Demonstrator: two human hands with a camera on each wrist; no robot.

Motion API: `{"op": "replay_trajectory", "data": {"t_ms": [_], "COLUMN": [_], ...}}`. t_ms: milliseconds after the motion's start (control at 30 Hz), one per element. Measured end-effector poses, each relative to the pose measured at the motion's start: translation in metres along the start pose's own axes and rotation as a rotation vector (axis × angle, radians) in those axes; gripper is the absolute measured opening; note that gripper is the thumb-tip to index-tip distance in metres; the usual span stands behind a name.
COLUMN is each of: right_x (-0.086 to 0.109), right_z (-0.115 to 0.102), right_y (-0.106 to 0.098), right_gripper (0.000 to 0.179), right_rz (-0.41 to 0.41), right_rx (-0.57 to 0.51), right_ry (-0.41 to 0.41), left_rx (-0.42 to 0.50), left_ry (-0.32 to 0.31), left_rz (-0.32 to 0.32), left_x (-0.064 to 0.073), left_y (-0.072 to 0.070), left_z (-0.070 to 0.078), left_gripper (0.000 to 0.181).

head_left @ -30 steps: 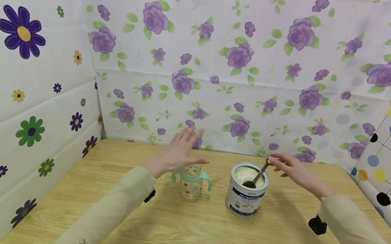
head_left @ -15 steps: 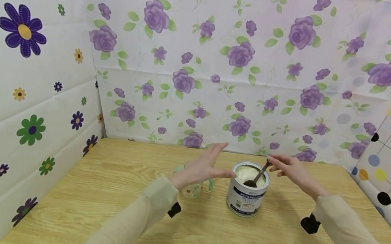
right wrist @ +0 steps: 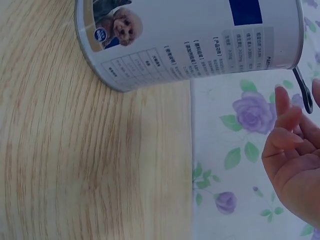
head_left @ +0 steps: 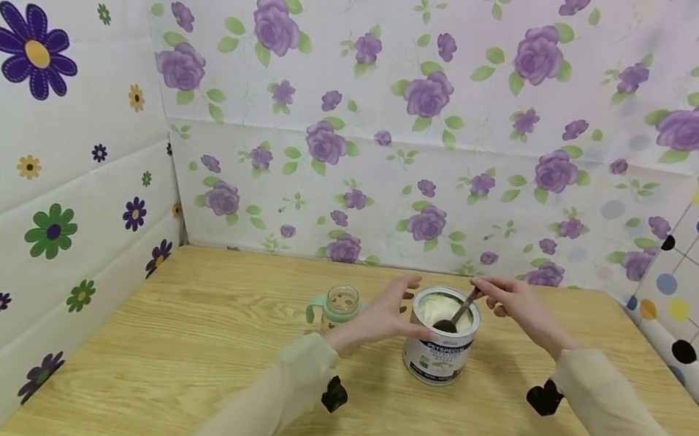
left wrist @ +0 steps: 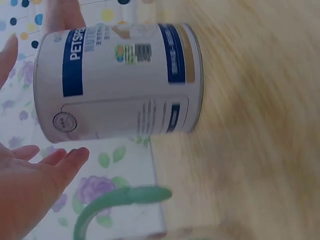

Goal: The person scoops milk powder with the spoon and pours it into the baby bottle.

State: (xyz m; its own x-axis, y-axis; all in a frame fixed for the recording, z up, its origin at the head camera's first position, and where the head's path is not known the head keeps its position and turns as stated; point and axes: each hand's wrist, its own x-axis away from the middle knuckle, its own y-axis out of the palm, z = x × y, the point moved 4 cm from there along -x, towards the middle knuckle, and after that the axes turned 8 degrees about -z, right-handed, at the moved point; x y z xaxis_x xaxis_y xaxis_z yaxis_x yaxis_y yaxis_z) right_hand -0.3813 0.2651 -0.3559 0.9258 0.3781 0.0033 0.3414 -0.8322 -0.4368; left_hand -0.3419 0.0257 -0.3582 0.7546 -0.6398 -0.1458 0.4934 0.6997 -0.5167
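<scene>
A white can (head_left: 436, 362) with a dark blue label band stands uncovered on the table, filled with pale powder (head_left: 433, 309). A dark spoon (head_left: 462, 310) leans in it, its bowl on the powder and its handle over the far right rim. My right hand (head_left: 523, 311) pinches the handle's end between thumb and fingers. At the can's left side my left hand (head_left: 379, 318) spreads around it, thumb before the front and fingers toward the back. In the left wrist view those fingers (left wrist: 65, 162) stay apart from the can wall.
Left of the can stands a clear baby bottle (head_left: 341, 305) with mint-green handles, partly behind my left hand. One green handle (left wrist: 125, 196) shows close up in the left wrist view. Flowered sheets (head_left: 312, 95) hang behind the wooden table (head_left: 208, 332).
My left hand has come down and right, from over the bottle to the can's left side. The right hand stays at the spoon handle, with hardly any movement.
</scene>
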Motion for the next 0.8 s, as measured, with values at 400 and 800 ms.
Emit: {"op": "replay_trajectory", "data": {"t_ms": [400,800], "right_x": [0.002,0.003], "right_z": [-0.004,-0.014], "right_y": [0.003,0.000], "right_gripper": [0.046,0.042], "right_rz": [0.018,-0.007], "right_rx": [-0.170,-0.181], "right_ry": [-0.005,-0.046], "left_rx": [0.148,0.124], "left_ry": [0.044,0.028], "left_rz": [0.031,0.105], "left_x": [-0.006,-0.013], "left_y": [0.018,0.024], "left_z": [-0.015,-0.019], "left_gripper": [0.087,0.083]}}
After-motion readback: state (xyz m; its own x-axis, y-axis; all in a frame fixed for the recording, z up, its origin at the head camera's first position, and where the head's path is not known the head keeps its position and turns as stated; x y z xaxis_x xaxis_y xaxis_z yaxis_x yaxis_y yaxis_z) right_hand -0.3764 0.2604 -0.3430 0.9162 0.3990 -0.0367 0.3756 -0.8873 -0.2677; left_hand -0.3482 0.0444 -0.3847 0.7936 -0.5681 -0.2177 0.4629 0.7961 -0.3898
